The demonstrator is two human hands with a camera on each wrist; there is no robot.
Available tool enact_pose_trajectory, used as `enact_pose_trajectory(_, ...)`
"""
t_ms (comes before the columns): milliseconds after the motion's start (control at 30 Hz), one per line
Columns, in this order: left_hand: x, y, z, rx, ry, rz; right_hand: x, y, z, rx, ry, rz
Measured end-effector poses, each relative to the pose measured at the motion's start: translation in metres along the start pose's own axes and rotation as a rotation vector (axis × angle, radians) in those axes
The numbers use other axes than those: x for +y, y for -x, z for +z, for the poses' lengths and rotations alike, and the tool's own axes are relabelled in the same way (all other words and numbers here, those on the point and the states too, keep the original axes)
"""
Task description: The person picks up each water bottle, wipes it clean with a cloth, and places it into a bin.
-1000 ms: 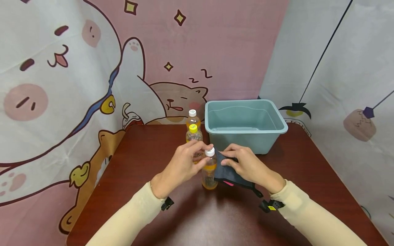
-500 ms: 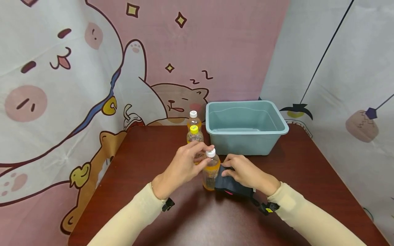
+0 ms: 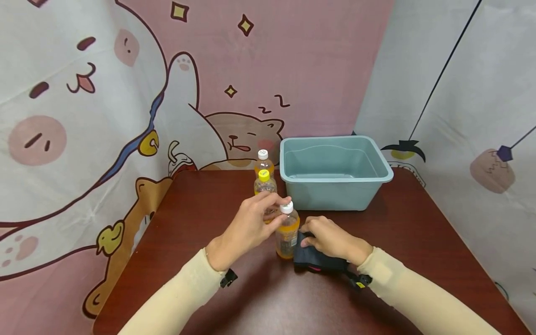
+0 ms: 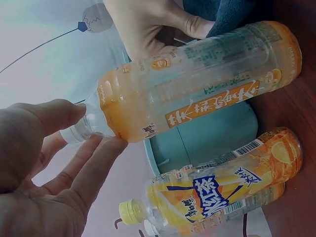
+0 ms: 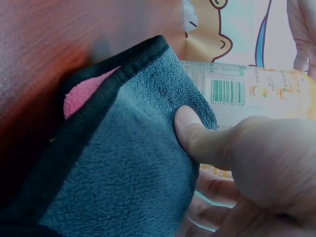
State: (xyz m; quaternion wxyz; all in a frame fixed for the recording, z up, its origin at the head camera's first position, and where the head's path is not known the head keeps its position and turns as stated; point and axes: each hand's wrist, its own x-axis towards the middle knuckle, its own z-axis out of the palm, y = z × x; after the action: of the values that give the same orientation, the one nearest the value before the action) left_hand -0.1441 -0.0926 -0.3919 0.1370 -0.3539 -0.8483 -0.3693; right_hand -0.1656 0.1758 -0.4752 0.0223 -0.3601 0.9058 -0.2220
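An orange-labelled drink bottle point(image 3: 287, 242) with a white cap stands upright on the table. My left hand point(image 3: 253, 216) holds it at the neck, thumb and fingers around the part just under the cap, as the left wrist view shows. On the bottle's right side, my right hand point(image 3: 331, 238) grips a folded dark blue-grey cloth point(image 3: 316, 259) low against the label. Its thumb point(image 5: 190, 126) presses on the fleecy outer face, while the other fingers go behind the cloth. A pink layer point(image 5: 86, 96) shows inside the fold, along the black edging.
Behind the held bottle stand a yellow-capped iced tea bottle point(image 3: 264, 185) and, farther back, a white-capped bottle point(image 3: 263, 164). A light blue plastic bin point(image 3: 331, 197) sits at the back right of the dark red wooden table point(image 3: 201, 209). A printed cloth backdrop hangs behind.
My right hand and the cloth have slid down along the bottle's right side, toward its base. The left hand has kept its hold at the neck.
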Motion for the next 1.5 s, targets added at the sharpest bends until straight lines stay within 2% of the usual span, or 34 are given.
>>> enact_pose_trajectory(267, 0.000, -0.001, 0.000, -0.003, -0.012, -0.009, 0.002, 0.001, 0.000, 0.036, -0.029, 0.016)
enact_pose_trajectory(467, -0.001, -0.001, 0.001, 0.000, -0.012, -0.003, -0.005, 0.002, -0.012, 0.095, -0.055, 0.045)
enact_pose_trajectory(833, -0.001, -0.001, 0.000, -0.001, -0.005, 0.008, -0.016, 0.005, -0.031, 0.207, -0.164, 0.086)
enact_pose_trajectory(967, -0.001, 0.000, 0.001, -0.006, 0.005, 0.014, -0.019, 0.008, -0.038, 0.264, -0.175, 0.074)
enact_pose_trajectory(1267, -0.001, 0.000, -0.001, 0.006, -0.017, 0.013, -0.037, 0.003, -0.055, 0.410, -0.165, -0.029)
enact_pose_trajectory(1500, 0.001, 0.000, 0.000, -0.008, -0.006, -0.003, -0.042, 0.002, -0.054, 0.448, -0.142, -0.037)
